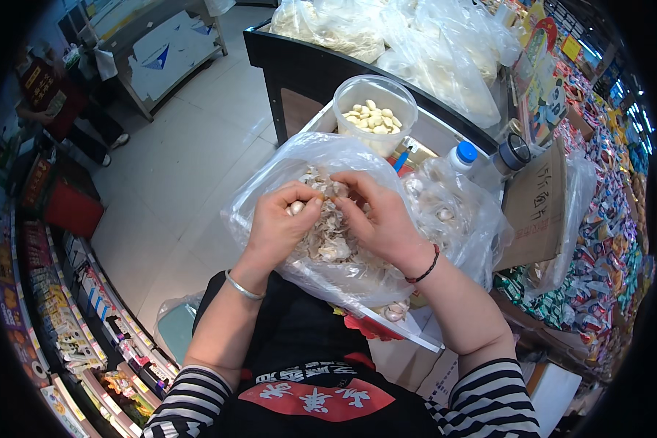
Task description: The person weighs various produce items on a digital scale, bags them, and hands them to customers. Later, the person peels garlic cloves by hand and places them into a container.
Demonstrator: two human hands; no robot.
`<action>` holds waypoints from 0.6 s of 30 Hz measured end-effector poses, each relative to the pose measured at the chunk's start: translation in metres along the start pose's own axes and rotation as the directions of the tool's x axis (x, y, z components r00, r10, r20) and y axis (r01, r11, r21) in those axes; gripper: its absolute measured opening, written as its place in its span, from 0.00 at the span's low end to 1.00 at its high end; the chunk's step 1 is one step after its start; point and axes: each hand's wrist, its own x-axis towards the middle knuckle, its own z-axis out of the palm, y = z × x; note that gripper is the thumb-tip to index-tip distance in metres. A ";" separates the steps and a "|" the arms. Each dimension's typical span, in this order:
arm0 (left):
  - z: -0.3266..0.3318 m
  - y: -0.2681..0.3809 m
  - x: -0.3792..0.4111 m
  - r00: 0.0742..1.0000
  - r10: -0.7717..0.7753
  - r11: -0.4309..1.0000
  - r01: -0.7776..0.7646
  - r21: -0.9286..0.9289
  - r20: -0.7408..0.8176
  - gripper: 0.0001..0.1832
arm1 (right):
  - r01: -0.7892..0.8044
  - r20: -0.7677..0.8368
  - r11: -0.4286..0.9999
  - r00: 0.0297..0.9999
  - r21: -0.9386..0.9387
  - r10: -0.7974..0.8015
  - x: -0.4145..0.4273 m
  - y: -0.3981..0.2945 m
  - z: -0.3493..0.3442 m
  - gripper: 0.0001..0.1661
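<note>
Over an opened clear plastic bag (345,284) full of garlic skins (331,243), my two hands meet at their fingertips. My left hand (284,216) holds garlic cloves (295,207) in its curled fingers. My right hand (378,216) pinches with thumb and forefinger close to the left thumb; what lies between the fingertips is too small to tell. Behind the bag stands a clear plastic tub (375,139) with peeled garlic cloves (376,117) in it. Garlic bulbs (444,213) sit in another clear bag at the right, and one bulb (395,311) lies near the table's front edge.
A blue-handled tool (403,159), a white bottle with a blue cap (464,155) and a lidded jar (512,153) stand behind the bags. A cardboard sheet (534,213) leans at the right beside packaged sweets (597,263). A person (60,104) stands far left, near shelves (82,306).
</note>
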 end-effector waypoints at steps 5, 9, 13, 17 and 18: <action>0.003 0.001 0.002 0.993 -0.091 0.996 0.093 0.018 -0.070 0.06 | 0.029 -0.134 0.947 0.991 0.319 0.015 0.001 0.008 0.005 0.14; 0.006 0.002 0.003 0.993 -0.104 0.994 0.102 -0.029 -0.056 0.08 | 0.103 -0.136 0.995 0.986 0.015 -0.101 0.002 0.007 0.001 0.14; 0.005 0.003 0.002 0.985 0.174 0.980 -0.174 0.092 0.012 0.10 | 0.135 -0.092 0.978 0.984 -0.158 -0.151 0.002 0.010 0.002 0.14; 0.006 0.001 0.000 0.975 0.221 0.966 -0.224 0.128 0.035 0.09 | 0.162 -0.064 0.956 0.981 -0.243 -0.182 0.001 0.014 0.003 0.15; 0.005 0.001 0.000 0.975 0.220 0.966 -0.223 0.132 0.036 0.09 | 0.164 -0.056 0.952 0.981 -0.258 -0.184 0.001 0.014 0.003 0.15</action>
